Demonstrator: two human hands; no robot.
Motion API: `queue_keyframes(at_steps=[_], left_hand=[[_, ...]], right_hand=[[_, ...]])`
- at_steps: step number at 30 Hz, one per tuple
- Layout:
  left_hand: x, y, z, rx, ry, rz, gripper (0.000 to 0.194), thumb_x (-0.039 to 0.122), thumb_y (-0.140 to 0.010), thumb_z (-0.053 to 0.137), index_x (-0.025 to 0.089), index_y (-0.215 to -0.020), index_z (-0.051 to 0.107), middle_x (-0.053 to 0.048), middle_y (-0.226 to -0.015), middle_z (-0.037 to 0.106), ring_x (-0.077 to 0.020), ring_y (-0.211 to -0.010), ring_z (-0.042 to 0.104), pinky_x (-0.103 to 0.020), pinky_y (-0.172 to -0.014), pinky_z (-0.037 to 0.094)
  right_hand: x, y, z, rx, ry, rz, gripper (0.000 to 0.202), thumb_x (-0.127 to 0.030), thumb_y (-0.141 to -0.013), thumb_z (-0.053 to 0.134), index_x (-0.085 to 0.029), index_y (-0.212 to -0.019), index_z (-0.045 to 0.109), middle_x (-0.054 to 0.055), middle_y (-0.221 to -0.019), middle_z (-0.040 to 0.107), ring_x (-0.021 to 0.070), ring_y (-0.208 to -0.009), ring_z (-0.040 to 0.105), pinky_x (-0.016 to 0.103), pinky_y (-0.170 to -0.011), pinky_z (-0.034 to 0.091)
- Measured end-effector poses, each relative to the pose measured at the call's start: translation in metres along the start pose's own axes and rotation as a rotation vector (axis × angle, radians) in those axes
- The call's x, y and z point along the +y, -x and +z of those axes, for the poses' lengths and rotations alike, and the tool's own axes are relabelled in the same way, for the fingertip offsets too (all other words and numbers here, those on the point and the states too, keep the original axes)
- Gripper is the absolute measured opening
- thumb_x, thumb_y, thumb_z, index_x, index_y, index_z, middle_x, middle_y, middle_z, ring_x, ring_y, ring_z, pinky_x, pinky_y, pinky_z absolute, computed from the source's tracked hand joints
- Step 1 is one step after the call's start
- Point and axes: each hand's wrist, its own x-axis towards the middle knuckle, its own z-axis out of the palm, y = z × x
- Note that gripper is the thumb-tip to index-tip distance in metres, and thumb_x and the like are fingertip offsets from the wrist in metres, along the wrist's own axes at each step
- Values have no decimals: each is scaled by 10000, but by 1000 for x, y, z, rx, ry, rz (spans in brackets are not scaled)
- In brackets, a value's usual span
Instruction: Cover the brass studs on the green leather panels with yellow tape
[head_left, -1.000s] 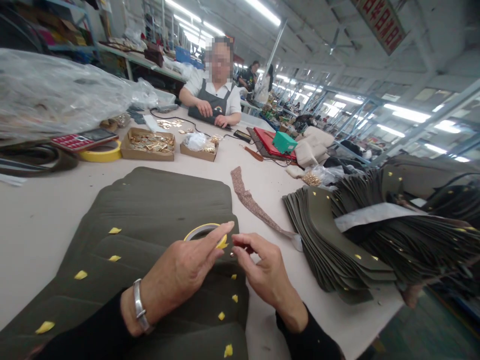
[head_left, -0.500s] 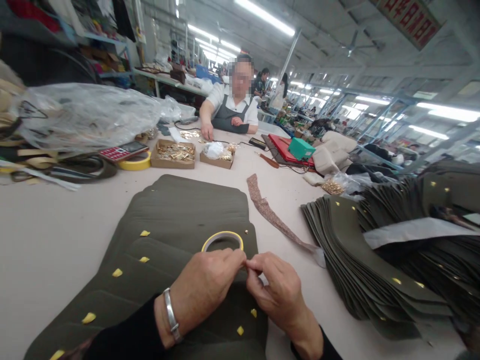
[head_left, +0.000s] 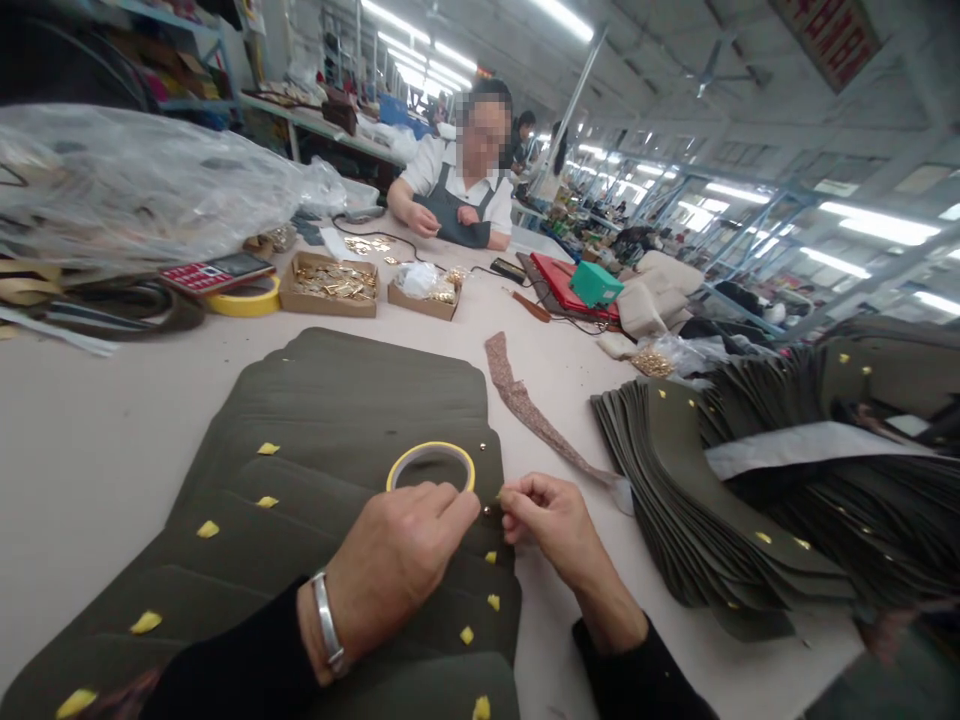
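Observation:
My left hand (head_left: 409, 545), with a silver bangle at the wrist, is closed on a roll of yellow tape (head_left: 431, 447) above the stacked dark olive panels (head_left: 360, 390). At the panels' right edge my right hand (head_left: 551, 520) pinches a tiny bit of yellow tape (head_left: 500, 494), mostly hidden by the fingertips. Between the hands, a small shiny metal stud (head_left: 487, 510) sits on the panel, and another metal stud (head_left: 483, 447) lies farther up. Several yellow tape pieces (head_left: 208, 529) are stuck along both sides of the overlapping panels.
Fanned olive panels (head_left: 675, 500) lie at right, near a brown speckled strip (head_left: 529, 400). Beyond are boxes of gold metal parts (head_left: 330, 285), a wider yellow tape roll (head_left: 251, 298), and a green box (head_left: 596, 284). A co-worker (head_left: 465, 205) sits opposite.
My hands, together at the tape roll before, have come apart, with the right hand moved away to the right. A second stud now shows between them. The co-worker's hand has lifted off the table.

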Motion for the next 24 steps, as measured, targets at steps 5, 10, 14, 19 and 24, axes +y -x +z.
queue_keyframes(at_steps=[5, 10, 14, 19, 24], left_hand=[[-4, -5, 7, -286, -66, -113, 108, 103, -901, 508, 199, -883, 554, -24, -860, 601, -210, -786, 536, -310, -637, 432], [-4, -8, 8, -348, -33, -138, 126, 125, -931, 458, 198, -906, 558, -33, -888, 595, -218, -818, 523, -334, -679, 466], [-4, -7, 8, -364, -28, -142, 130, 135, -938, 445, 194, -909, 557, -35, -886, 589, -209, -809, 515, -319, -677, 469], [-5, -5, 9, -339, -60, -129, 120, 112, -922, 460, 184, -908, 555, -36, -877, 577, -188, -796, 510, -284, -679, 470], [-6, -5, 8, -285, -90, -135, 154, 60, -889, 462, 189, -879, 545, -40, -876, 570, -199, -780, 515, -292, -647, 484]], right_hand=[[8, 2, -8, -110, 222, -18, 203, -315, -809, 611, -135, -780, 701, -1, -604, 632, 97, -502, 565, 183, -471, 441], [1, 5, -1, -115, 486, -187, 163, -177, -824, 564, -158, -720, 688, -9, -611, 643, 104, -534, 544, 192, -498, 390], [-4, 3, 3, -121, 635, -302, 169, -110, -816, 556, -172, -735, 691, -3, -662, 681, 118, -585, 583, 202, -549, 396], [-2, 1, 4, -98, 769, -342, 118, -138, -843, 575, -193, -848, 679, 3, -680, 685, 145, -606, 618, 231, -599, 430], [5, 4, -11, -26, 708, -421, 213, -199, -876, 610, -183, -1085, 575, -22, -663, 640, 146, -569, 602, 235, -567, 460]])
